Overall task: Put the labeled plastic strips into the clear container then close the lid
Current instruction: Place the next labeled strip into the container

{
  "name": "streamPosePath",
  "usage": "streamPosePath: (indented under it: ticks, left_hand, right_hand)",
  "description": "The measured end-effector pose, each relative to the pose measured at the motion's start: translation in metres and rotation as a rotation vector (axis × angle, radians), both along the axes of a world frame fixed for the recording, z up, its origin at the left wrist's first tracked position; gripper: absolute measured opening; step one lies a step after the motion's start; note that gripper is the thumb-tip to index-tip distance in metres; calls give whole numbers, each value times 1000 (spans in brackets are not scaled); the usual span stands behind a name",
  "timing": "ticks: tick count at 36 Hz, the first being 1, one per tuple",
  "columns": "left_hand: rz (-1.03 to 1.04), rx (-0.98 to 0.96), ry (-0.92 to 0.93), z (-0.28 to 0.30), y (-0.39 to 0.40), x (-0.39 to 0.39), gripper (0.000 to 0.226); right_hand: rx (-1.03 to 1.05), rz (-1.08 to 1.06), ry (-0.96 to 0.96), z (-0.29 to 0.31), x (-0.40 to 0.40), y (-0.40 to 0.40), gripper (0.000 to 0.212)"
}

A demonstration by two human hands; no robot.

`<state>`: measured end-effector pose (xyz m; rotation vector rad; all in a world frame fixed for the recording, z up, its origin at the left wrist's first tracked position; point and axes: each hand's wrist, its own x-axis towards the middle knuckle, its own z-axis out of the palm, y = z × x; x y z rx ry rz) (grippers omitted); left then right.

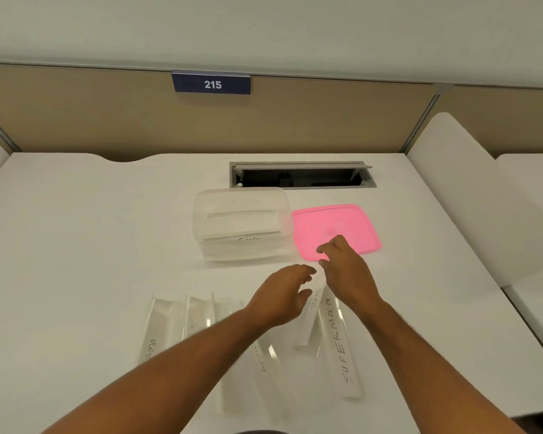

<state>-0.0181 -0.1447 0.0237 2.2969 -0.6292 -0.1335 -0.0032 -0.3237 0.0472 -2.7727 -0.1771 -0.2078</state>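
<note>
Loading is part done. Most strips (160,327) lie on the desk (60,245); the container (242,225) holds some. Left hand (282,296) and right hand (342,264) hover empty, fingers spread. Lid (351,223) lies beside. Next: grasp another strip.

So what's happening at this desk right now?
A person is packing labeled plastic strips into a clear container. At least one strip already lies inside; several remain on the desk. Both hands, left hand and right hand, hover empty above the strips. The pink lid lies beside the container, not yet on.
</note>
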Motion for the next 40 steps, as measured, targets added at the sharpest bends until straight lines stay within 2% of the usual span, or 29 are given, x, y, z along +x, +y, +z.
streamPosePath:
  ticks: [7, 13, 16, 20, 29, 35, 40]
  left_hand:
    - [-51, -46, 217, -7, -25, -23, 44]
    - [-15, -31, 230, -9, -44, -35, 40]
    - [-6, -35, 211, -7, -51, -36, 34]
    - [6, -10, 208, -5, -55, -36, 30]
    - [29, 33, 219, -9, -57, -33, 22]
    - [23, 63, 279, -10, -59, -31, 18]
    - [28, 53, 360, -10, -61, -31, 36]
  right_hand:
    - [193, -293, 78, -21, -37, -18, 14]
    - [324, -412, 361, -34, -52, -25, 25]
    - [408, -436, 459, -36, -55, -24, 19]
    - [474, -438, 457, -35, -57, -21, 11]
    - [488, -386, 460, -31, -63, -22, 14]
    - [422, -409, 459, -25, -60, -25, 18]
    - [474, -528, 425, -11, -58, -36, 14]
